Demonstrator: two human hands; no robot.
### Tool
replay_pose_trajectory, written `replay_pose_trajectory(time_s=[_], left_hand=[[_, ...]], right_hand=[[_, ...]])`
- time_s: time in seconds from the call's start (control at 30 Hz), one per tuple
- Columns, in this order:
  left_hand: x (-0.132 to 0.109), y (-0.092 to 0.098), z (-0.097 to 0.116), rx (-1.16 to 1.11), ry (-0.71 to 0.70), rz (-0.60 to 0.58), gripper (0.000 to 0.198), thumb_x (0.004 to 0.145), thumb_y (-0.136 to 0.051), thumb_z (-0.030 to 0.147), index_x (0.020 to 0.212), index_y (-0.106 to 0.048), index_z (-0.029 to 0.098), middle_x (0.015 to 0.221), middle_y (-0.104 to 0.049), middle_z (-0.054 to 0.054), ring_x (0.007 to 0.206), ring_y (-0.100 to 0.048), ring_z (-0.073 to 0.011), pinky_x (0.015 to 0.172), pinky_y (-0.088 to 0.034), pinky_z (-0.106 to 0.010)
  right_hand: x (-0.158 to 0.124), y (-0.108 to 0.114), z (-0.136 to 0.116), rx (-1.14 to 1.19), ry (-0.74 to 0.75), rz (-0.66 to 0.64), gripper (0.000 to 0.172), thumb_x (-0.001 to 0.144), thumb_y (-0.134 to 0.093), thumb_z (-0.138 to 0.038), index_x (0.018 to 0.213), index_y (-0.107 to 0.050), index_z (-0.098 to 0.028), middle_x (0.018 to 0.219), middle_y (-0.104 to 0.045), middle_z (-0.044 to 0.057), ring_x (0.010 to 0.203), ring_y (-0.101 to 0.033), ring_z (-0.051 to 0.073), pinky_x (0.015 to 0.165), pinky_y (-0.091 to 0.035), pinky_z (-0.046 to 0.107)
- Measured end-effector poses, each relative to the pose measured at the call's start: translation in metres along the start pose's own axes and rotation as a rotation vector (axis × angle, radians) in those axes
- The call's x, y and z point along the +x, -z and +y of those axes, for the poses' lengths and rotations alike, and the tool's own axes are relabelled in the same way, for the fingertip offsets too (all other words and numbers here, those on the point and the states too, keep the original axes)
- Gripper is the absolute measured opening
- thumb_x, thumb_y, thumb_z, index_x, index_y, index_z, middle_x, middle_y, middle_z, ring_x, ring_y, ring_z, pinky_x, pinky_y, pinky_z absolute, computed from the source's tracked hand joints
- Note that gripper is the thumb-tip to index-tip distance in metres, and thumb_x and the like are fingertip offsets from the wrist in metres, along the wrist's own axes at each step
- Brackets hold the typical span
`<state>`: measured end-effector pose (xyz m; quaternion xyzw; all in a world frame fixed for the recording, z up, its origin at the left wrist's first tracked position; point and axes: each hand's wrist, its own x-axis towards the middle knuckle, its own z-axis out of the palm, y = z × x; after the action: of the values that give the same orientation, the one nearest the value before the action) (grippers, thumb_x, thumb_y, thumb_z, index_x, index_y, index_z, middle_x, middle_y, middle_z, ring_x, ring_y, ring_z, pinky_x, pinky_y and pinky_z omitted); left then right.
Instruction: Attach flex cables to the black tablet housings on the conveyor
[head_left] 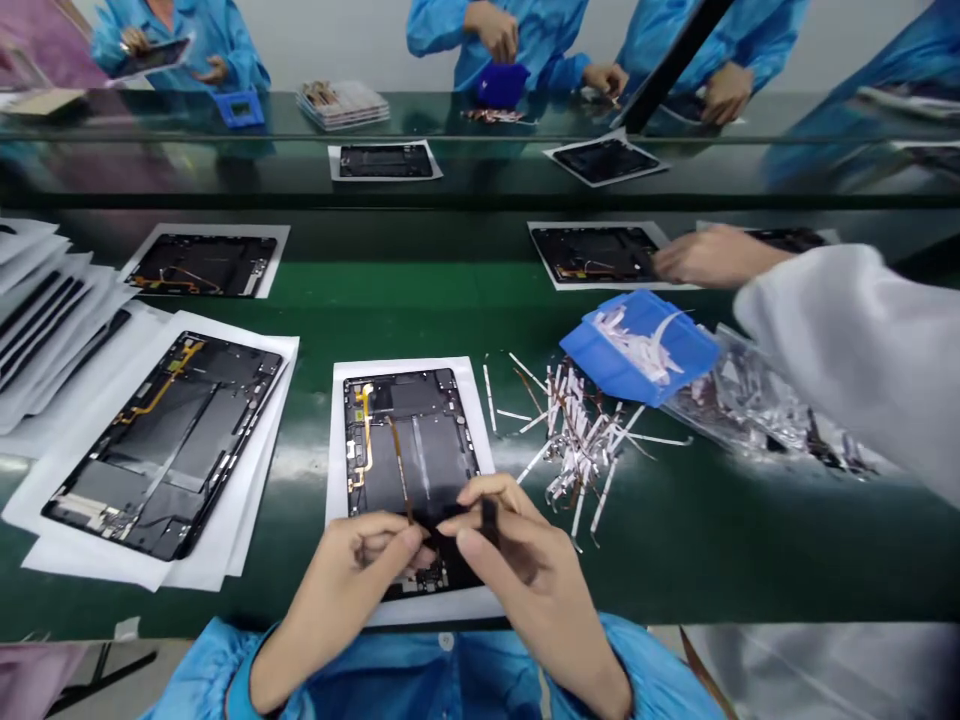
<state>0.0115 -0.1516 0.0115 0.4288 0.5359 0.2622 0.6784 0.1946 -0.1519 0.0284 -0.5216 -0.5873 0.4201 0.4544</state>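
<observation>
In the head view a black tablet housing (pixel 401 440) lies on white paper (pixel 480 440) in front of me. My left hand (pixel 364 570) is closed over its lower part, with thumb and finger pinching the lower end of a thin brown flex strip (pixel 399 455). My right hand (pixel 521 570) is closed beside it, with a small dark piece (pixel 490 520) between its fingers; its exact shape is blurred. An orange flex cable (pixel 367 430) runs down the housing's left side. Both hands partly hide the lower part of the housing.
Loose white and brown strips (pixel 577 430) lie right of the housing, near a blue bin (pixel 641 345) and clear bags (pixel 765 400). Another housing (pixel 169 450) rests at left beside stacked sheets (pixel 52 320). A person's arm (pixel 855 330) reaches in from the right. People in blue work across the table.
</observation>
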Motion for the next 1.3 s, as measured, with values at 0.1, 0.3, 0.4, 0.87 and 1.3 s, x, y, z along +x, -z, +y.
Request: replay_pose_trajectory(time_s=[0.1, 0.3, 0.4, 0.87, 1.3], left_hand=[[0.003, 0.008, 0.001, -0.125, 0.054, -0.018, 0.035, 0.084, -0.071, 0.052, 0.087, -0.076, 0.017, 0.077, -0.077, -0.006, 0.074, -0.073, -0.0191, 0.074, -0.059, -0.026], [0.009, 0.014, 0.002, -0.097, 0.03, -0.032, 0.034, 0.086, -0.07, 0.049, 0.089, -0.079, 0.017, 0.077, -0.077, -0.006, 0.075, -0.073, -0.0186, 0.072, -0.059, -0.024], [0.01, 0.016, 0.0, -0.084, 0.019, -0.028, 0.035, 0.085, -0.07, 0.049, 0.09, -0.08, 0.016, 0.077, -0.077, -0.006, 0.074, -0.074, -0.0189, 0.071, -0.06, -0.025], [0.0, 0.02, -0.022, 0.576, -0.629, 0.178, 0.012, 0.092, -0.068, 0.027, 0.101, -0.072, 0.02, 0.092, -0.079, -0.002, 0.078, -0.077, -0.0162, 0.072, -0.062, -0.021], [-0.013, 0.036, -0.028, 0.853, -0.848, 0.129, 0.028, 0.098, -0.058, 0.017, 0.126, -0.056, 0.015, 0.113, -0.073, -0.007, 0.106, -0.068, -0.0154, 0.095, -0.055, -0.027]], right_hand=[[-0.006, -0.008, 0.005, 0.203, -0.071, -0.013, 0.032, 0.097, -0.056, -0.039, 0.079, -0.076, -0.022, 0.073, -0.061, 0.002, 0.062, -0.062, 0.012, 0.054, -0.053, 0.021], [-0.01, -0.029, 0.019, 0.392, -0.199, 0.087, 0.013, 0.083, -0.075, -0.034, 0.082, -0.07, -0.022, 0.083, -0.067, 0.001, 0.068, -0.068, 0.013, 0.059, -0.059, 0.022], [-0.006, -0.034, 0.022, 0.4, -0.24, 0.102, 0.013, 0.076, -0.08, -0.027, 0.081, -0.069, -0.022, 0.078, -0.069, 0.0, 0.07, -0.07, 0.015, 0.061, -0.06, 0.022], [-0.011, -0.036, 0.029, 0.466, -0.412, 0.216, 0.01, 0.069, -0.083, -0.023, 0.074, -0.075, -0.024, 0.07, -0.075, -0.001, 0.065, -0.071, 0.013, 0.062, -0.057, 0.018], [-0.019, -0.05, 0.021, 0.371, -0.202, 0.315, 0.015, 0.072, -0.077, -0.01, 0.073, -0.071, -0.024, 0.068, -0.072, -0.002, 0.061, -0.071, 0.014, 0.055, -0.057, 0.019]])
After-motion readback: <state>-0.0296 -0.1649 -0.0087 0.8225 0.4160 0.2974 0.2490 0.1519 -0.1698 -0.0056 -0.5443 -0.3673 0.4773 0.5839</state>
